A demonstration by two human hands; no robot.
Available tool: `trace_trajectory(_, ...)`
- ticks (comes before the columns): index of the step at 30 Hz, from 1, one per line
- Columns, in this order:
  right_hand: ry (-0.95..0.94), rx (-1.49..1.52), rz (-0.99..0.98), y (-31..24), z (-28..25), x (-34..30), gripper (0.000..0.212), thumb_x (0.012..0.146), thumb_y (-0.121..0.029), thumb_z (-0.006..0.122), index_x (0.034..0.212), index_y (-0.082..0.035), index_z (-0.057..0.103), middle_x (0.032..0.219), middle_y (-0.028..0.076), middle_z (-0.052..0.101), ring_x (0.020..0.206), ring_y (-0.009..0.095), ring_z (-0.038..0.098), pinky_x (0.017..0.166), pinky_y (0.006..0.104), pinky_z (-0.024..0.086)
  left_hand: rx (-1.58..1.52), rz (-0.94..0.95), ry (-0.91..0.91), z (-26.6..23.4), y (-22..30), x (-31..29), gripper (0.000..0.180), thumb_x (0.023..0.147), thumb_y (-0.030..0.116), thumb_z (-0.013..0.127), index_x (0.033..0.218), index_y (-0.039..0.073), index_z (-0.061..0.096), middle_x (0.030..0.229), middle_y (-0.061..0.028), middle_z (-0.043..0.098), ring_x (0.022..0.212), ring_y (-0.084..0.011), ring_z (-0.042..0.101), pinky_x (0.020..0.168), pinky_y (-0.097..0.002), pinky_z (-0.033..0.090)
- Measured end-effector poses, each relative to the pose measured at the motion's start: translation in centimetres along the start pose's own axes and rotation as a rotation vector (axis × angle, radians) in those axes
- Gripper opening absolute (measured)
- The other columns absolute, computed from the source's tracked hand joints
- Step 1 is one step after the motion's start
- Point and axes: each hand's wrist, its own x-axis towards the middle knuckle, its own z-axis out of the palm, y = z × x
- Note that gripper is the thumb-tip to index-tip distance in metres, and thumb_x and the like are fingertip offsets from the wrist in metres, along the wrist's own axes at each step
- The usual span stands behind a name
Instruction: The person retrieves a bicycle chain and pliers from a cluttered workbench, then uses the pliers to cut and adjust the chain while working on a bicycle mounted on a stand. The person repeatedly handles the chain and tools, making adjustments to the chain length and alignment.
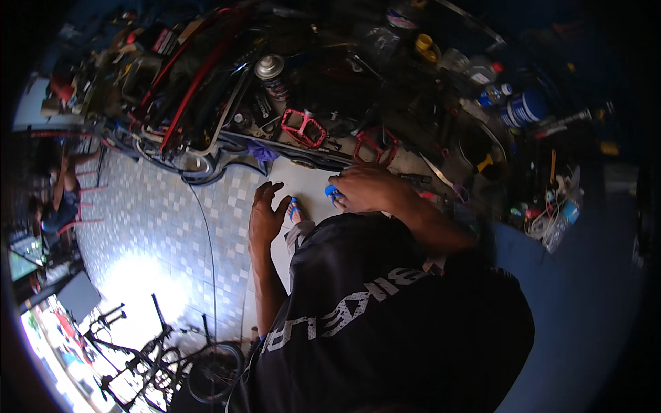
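My left hand (263, 210) hangs in the air over the tiled floor, with thumb and fingers spread and nothing between them. My right hand (361, 187) is in front of the workbench edge. Its fingers are loosely bent and apart, with a blue sandal (331, 191) on my foot showing past them; I see nothing held. On the bench just beyond lie two red bicycle pedals, one (303, 129) to the left and another (376, 144) right above my right hand. A spray can (269, 67) stands behind the left pedal.
The cluttered bench holds a purple cloth (261, 151), a blue-labelled container (523, 109), bottles and tools. Black tubes (220, 168) hang at its left end. A cable (206, 227) crosses the floor. A bicycle (158, 358) stands lower left; another person (58, 199) sits far left.
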Motion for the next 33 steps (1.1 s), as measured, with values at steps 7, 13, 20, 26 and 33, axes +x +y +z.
trace_trajectory(7,0.546,0.008,-0.168,-0.9,4.7,0.2,0.031,0.082,-0.025,0.072,0.105,-0.005,0.068,0.106,0.014,0.073,0.109,0.032,0.068,0.089,0.0439,0.056,-0.087,0.084,-0.243,-1.9,-3.3,2.8,0.042,0.091,0.020,0.078,0.128,0.006,0.066,0.133,-0.0209,0.061,0.108,-0.0359,0.066,0.088,-0.0438,0.056)
trace_trajectory(13,0.265,0.154,0.198,-9.6,2.8,1.3,0.031,0.084,-0.022,0.069,0.106,-0.001,0.069,0.098,0.019,0.075,0.098,0.039,0.072,0.086,0.0490,0.058,0.022,0.379,-0.401,-4.8,-9.6,5.6,0.041,0.090,0.015,0.079,0.125,0.001,0.066,0.126,-0.0203,0.064,0.111,-0.0366,0.064,0.088,-0.0424,0.056)
trace_trajectory(20,0.227,0.308,0.593,-9.9,6.5,-3.7,0.047,0.091,-0.024,0.067,0.132,-0.002,0.063,0.124,0.021,0.070,0.122,0.036,0.063,0.105,0.0481,0.048,0.341,0.533,-0.572,-3.9,-9.0,10.9,0.048,0.091,0.028,0.075,0.130,0.002,0.064,0.138,-0.0276,0.058,0.129,-0.0465,0.055,0.105,-0.0507,0.048)
trace_trajectory(26,0.307,0.337,0.685,-6.9,8.4,-8.2,0.036,0.096,-0.031,0.061,0.124,-0.008,0.064,0.118,0.018,0.072,0.114,0.038,0.067,0.098,0.0512,0.051,0.145,0.641,-0.511,0.0,1.1,10.9,0.044,0.092,0.028,0.076,0.128,0.005,0.066,0.132,-0.0224,0.063,0.124,-0.0417,0.059,0.104,-0.0460,0.050)
trace_trajectory(33,0.362,0.295,0.625,-2.4,6.6,-12.4,0.049,0.096,-0.028,0.063,0.137,-0.003,0.060,0.122,0.021,0.070,0.117,0.038,0.065,0.103,0.0488,0.050,-0.002,0.564,-0.674,5.6,7.4,6.0,0.041,0.092,0.026,0.075,0.127,0.006,0.066,0.127,-0.0194,0.065,0.119,-0.0383,0.063,0.100,-0.0440,0.051)
